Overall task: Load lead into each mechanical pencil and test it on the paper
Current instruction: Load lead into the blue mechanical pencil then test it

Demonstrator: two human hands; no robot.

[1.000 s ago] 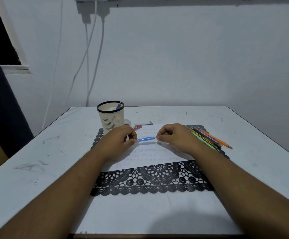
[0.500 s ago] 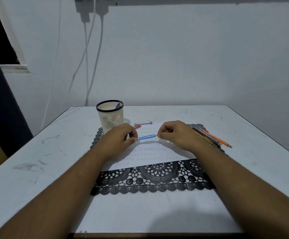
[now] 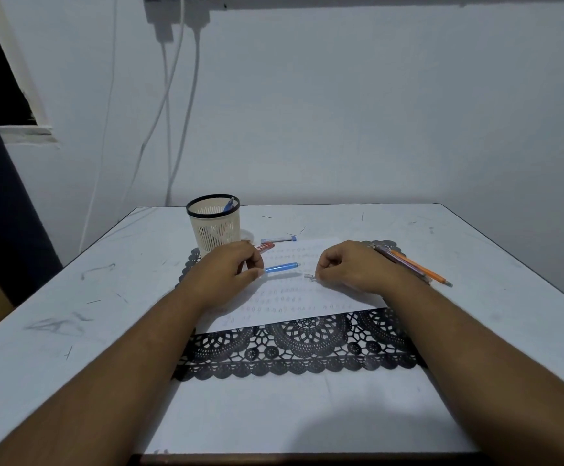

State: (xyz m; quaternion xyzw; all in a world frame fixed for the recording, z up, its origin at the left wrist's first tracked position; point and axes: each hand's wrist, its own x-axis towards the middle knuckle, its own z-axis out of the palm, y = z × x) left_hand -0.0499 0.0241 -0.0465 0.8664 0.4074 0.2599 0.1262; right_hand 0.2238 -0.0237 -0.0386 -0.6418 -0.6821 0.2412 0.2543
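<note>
Left hand (image 3: 230, 269) pinches 1 end of the blue mechanical pencil (image 3: 281, 267), holding it level above the paper (image 3: 294, 297), free end toward the right; likely steadied this way so the barrel is open for lead. Right hand (image 3: 348, 269), fingers curled, pinches a small pale piece (image 3: 309, 277) just apart from the pencil's end; probably its cap. Lead tube (image 3: 279, 239) lies beyond the paper, within reach. Other pencils (image 3: 411, 267) wait by the right wrist. Cup (image 3: 214, 227) holds 1 blue pen.
</note>
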